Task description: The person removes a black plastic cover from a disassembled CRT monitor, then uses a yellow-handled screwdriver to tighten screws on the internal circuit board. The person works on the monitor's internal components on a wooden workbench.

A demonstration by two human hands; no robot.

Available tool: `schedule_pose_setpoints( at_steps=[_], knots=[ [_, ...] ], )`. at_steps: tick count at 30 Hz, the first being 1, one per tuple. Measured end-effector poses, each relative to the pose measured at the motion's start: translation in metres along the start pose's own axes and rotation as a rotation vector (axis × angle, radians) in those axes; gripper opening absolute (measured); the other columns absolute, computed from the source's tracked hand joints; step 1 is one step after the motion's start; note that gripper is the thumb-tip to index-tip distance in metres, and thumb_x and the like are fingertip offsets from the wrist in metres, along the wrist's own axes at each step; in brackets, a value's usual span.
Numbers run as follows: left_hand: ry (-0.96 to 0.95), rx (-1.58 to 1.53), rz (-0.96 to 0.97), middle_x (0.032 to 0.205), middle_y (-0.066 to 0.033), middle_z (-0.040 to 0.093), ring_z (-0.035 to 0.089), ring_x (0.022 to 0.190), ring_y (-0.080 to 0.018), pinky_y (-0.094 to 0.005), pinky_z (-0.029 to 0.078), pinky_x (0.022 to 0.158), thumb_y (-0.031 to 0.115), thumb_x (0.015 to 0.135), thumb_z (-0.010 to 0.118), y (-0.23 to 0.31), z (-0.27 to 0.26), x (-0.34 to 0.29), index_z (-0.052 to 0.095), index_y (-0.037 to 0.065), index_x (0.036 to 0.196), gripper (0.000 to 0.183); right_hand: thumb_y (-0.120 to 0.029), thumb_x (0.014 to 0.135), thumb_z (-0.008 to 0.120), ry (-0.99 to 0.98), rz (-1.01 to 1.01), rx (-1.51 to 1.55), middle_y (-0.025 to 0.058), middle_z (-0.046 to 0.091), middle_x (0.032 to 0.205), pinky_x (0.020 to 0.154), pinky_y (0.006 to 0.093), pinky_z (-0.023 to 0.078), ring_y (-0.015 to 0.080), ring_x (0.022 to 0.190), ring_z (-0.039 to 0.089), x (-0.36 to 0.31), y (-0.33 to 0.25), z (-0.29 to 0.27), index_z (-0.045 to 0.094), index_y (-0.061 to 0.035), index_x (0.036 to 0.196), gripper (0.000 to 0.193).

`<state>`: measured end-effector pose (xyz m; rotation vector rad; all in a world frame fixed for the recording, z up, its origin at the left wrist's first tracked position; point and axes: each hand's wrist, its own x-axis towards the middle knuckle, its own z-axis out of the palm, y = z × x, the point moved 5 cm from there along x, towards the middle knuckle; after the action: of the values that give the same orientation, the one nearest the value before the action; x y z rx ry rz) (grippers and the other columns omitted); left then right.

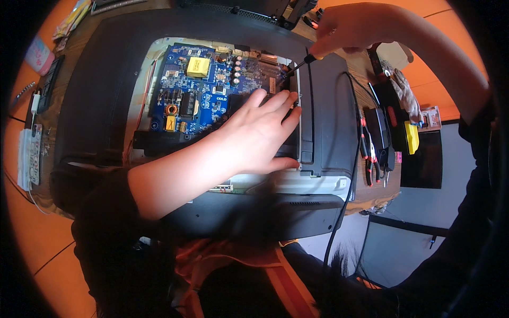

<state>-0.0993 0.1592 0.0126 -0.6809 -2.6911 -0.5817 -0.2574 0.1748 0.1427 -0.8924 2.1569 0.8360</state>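
A large black flat-screen display housing (106, 79) lies back side up, with a blue circuit board (212, 106) exposed in its recess. My left hand (260, 130) rests over the lower right of the board, fingers spread, its tips at the metal edge strip (297, 122). At the upper right, my right hand (344, 29) is closed around the handle of a screwdriver (302, 64). Its shaft slants down to the left, and the tip meets the board's upper right corner area. Whether it sits in a screw is too small to tell.
Red-handled pliers (371, 159) and a black cable (347, 196) are on the right. Beyond them lie a crumpled glove (405, 95) and a yellow object (412, 137). A white power strip (34, 153) is at the far left. Another black panel (241, 13) stands behind the housing.
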Motion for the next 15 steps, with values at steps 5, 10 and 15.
schedule_pose_setpoints(
  at_steps=[5, 10, 15],
  knots=[
    [0.0, 0.053, 0.008, 0.135, -0.0249, 0.043, 0.038, 0.13, -0.0332, -0.0419, 0.03, 0.102, 0.054, 0.077, 0.064, 0.001, 0.0, 0.0, 0.048, -0.007, 0.128, 0.081, -0.04, 0.086, 0.06, 0.349, -0.321, -0.453, 0.0129, 0.065, 0.072, 0.068, 0.0395, 0.05, 0.0266, 0.072, 0.064, -0.015, -0.027, 0.006, 0.064, -0.0039, 0.094, 0.037],
    [-0.015, 0.017, 0.0, 0.137, -0.0247, 0.041, 0.036, 0.131, -0.0332, -0.0417, 0.03, 0.102, 0.052, 0.077, 0.066, 0.0, 0.0, 0.0, 0.047, -0.007, 0.129, 0.081, -0.033, 0.079, 0.07, 0.702, -0.495, -1.278, 0.0063, 0.06, 0.068, 0.056, 0.0309, 0.051, 0.0207, 0.066, 0.066, -0.017, -0.027, 0.031, 0.058, -0.0077, 0.086, 0.029],
    [-0.042, 0.009, -0.009, 0.139, -0.0244, 0.04, 0.034, 0.132, -0.0328, -0.0416, 0.03, 0.102, 0.051, 0.076, 0.067, -0.001, 0.001, -0.001, 0.046, -0.006, 0.13, 0.082, -0.032, 0.079, 0.071, 0.767, -0.608, -1.123, 0.0024, 0.059, 0.061, 0.052, 0.0297, 0.05, 0.0184, 0.06, 0.065, -0.004, -0.001, 0.035, 0.057, -0.0102, 0.084, 0.026]
  ],
)
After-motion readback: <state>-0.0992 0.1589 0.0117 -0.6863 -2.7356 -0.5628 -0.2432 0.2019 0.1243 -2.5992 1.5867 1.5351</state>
